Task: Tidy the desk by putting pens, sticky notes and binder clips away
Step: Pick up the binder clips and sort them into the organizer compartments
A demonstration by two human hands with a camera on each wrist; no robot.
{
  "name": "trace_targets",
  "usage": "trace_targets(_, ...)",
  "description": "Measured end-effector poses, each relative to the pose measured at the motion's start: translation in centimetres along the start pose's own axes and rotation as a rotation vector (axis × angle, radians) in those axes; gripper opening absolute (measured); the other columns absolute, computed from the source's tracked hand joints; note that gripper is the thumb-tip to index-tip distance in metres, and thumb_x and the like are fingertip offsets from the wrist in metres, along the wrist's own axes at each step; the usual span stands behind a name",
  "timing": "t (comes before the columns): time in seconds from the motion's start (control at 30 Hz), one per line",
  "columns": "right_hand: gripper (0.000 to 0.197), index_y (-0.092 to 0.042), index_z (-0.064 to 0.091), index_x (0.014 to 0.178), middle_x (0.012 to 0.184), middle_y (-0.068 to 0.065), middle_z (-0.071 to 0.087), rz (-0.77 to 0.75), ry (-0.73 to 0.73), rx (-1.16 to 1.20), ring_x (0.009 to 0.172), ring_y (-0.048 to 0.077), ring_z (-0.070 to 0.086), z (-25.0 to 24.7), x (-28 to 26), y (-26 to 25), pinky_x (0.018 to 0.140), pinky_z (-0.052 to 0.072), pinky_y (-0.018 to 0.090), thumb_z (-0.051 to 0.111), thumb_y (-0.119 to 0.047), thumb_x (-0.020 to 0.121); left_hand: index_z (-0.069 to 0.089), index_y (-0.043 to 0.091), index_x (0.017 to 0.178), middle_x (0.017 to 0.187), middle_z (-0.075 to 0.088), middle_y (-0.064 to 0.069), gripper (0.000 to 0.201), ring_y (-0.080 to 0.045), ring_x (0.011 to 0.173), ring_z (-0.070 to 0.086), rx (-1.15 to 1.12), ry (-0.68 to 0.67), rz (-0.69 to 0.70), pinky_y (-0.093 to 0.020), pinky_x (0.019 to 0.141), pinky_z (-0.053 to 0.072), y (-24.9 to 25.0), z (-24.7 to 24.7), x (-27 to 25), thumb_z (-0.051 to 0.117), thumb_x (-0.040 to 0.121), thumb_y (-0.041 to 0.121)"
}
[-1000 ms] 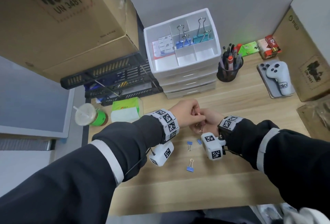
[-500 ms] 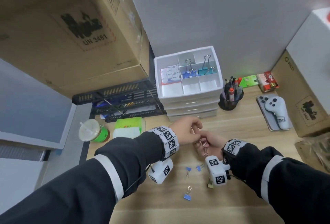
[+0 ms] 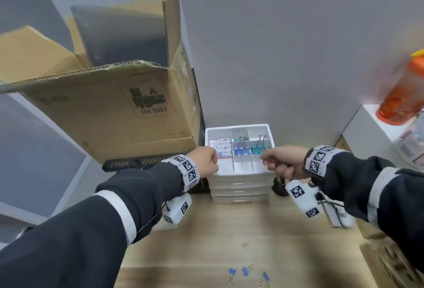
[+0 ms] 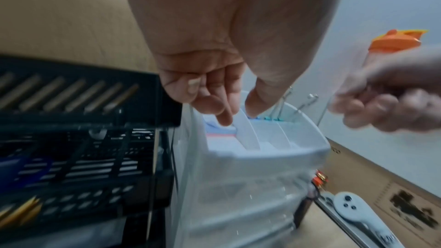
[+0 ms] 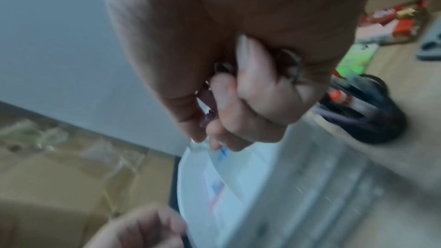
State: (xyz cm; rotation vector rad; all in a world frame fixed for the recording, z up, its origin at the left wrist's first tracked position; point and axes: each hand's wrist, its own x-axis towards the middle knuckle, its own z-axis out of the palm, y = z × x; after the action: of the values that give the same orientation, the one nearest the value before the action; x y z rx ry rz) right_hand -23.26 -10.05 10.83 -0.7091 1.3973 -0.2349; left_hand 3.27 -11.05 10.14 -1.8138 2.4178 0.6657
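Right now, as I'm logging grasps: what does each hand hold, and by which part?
The right hand is curled round small binder clips, bunched in its fist; exact part unclear. The left hand holds nothing.

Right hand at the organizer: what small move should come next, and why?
Probably ease the right hand forward over the white organizer and release its binder clips into a clip compartment. Its fingers curl round metal clip loops, it hovers at the tray's right rim, and the blue clip and teal clip already sit there.

Right hand (image 5: pixel 238 90) motion-blurred; wire loops peek from curled fingers (image 5: pixel 241 123), clip bodies hidden. Pen cup (image 3: pixel 278 190) mostly behind right wrist. Orange bottle (image 3: pixel 403 90) blurred, cut by edge.
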Motion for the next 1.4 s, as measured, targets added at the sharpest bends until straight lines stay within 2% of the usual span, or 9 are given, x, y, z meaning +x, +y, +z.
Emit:
trace_targets(0.1, 0.02, -0.015, 0.048, 0.071, 0.055, -0.003, 0.041, -0.097, 0.101, 0.025, 0.033, 0.006, 0.022, -2.3, -0.7, -4.4, 0.029, 0.014, 0.011, 0.053, -0.015, 0.09, 0.061, 0.017, 0.094, 0.093, 0.063, -0.001, 0.01, -0.02, 0.086, 0.062, 0.054, -0.055, -0.016, -0.032, 0.074, 0.053, 0.2, -0.7, 1.1, 0.061, 0.086, 0.024)
trace_targets(0.17, 0.018, -0.014, 0.051, 0.072, 0.056, -0.001, 0.045, -0.183, 0.26, -0.033, 0.034, 0.008, 0.025, -3.2, -0.5, -6.8, 0.031, 0.016, 0.011, 0.054, -0.014, 0.089, 0.061, 0.015, 0.096, 0.093, 0.062, -0.002, 0.013, -0.021, 0.084, 0.061, 0.102, -0.101, -0.019, -0.031, 0.07, 0.051, 0.5, -0.6, 1.7, 0.06, 0.087, 0.024)
trace_targets(0.3, 0.023, -0.01, 0.059, 0.064, 0.047, 0.002, 0.053, -0.273, 0.533, -0.432, 0.031, 0.014, 0.034, -3.6, 1.3, -9.9, 0.037, 0.027, 0.014, 0.062, -0.018, 0.086, 0.059, 0.011, 0.096, 0.086, 0.057, -0.004, 0.015, -0.021, 0.075, 0.055, 0.215, -0.187, -0.03, -0.029, 0.065, 0.046, 1.4, 0.1, 2.9, 0.056, 0.088, 0.024)
trace_targets(0.43, 0.023, -0.009, 0.07, 0.064, 0.063, 0.005, 0.066, -0.258, 0.531, -0.753, 0.052, 0.022, 0.052, -2.6, 4.5, -10.6, 0.051, 0.042, 0.024, 0.073, -0.026, 0.08, 0.053, 0.013, 0.086, 0.08, 0.054, -0.004, 0.009, -0.021, 0.068, 0.053, 0.284, -0.205, -0.027, -0.026, 0.057, 0.042, 2.0, 0.4, 3.8, 0.057, 0.087, 0.021)
trace_targets(0.63, 0.024, -0.008, 0.076, 0.069, 0.065, 0.005, 0.074, -0.203, 0.503, -1.053, 0.068, 0.026, 0.072, -1.5, 7.7, -11.3, 0.075, 0.063, 0.04, 0.077, -0.029, 0.058, 0.045, 0.015, 0.071, 0.067, 0.047, 0.0, 0.016, -0.018, 0.059, 0.045, 0.289, -0.204, -0.029, -0.026, 0.052, 0.038, 1.8, 0.1, 4.7, 0.056, 0.083, 0.02)
trace_targets(0.8, 0.022, -0.006, 0.068, 0.052, 0.049, 0.004, 0.063, -0.139, 0.546, -1.108, 0.055, 0.026, 0.062, -0.7, 7.5, -11.9, 0.059, 0.053, 0.032, 0.076, -0.026, 0.049, 0.045, 0.016, 0.07, 0.067, 0.049, 0.001, 0.021, -0.015, 0.057, 0.046, 0.326, -0.204, -0.02, -0.026, 0.05, 0.038, 2.1, 0.0, 5.1, 0.055, 0.086, 0.025)
trace_targets(0.93, 0.017, -0.009, 0.068, 0.064, 0.062, 0.006, 0.063, -0.091, 0.592, -1.129, 0.058, 0.025, 0.056, 0.1, 7.2, -11.7, 0.062, 0.05, 0.03, 0.075, -0.022, 0.056, 0.046, 0.016, 0.07, 0.068, 0.049, 0.001, 0.021, -0.015, 0.058, 0.046, 0.33, -0.21, -0.022, -0.026, 0.051, 0.038, 2.1, 0.0, 5.3, 0.054, 0.086, 0.027)
trace_targets(1.1, 0.025, -0.01, 0.072, 0.064, 0.065, 0.006, 0.073, -0.099, 0.609, -1.073, 0.065, 0.026, 0.071, -0.3, 7.3, -11.9, 0.074, 0.06, 0.04, 0.082, -0.029, 0.052, 0.047, 0.016, 0.073, 0.067, 0.047, 0.001, 0.019, -0.015, 0.058, 0.044, 0.321, -0.197, -0.03, -0.025, 0.05, 0.037, 2.1, 0.0, 5.2, 0.054, 0.087, 0.027)
trace_targets(1.4, 0.04, -0.011, 0.074, 0.064, 0.061, 0.006, 0.073, -0.119, 0.609, -1.09, 0.05, 0.023, 0.063, -1.7, 9.3, -12.0, 0.063, 0.061, 0.048, 0.083, -0.036, 0.034, 0.052, 0.014, 0.082, 0.07, 0.049, 0.001, 0.014, -0.016, 0.063, 0.047, 0.291, -0.191, -0.031, -0.025, 0.054, 0.04, 1.9, 0.1, 5.1, 0.054, 0.087, 0.028)
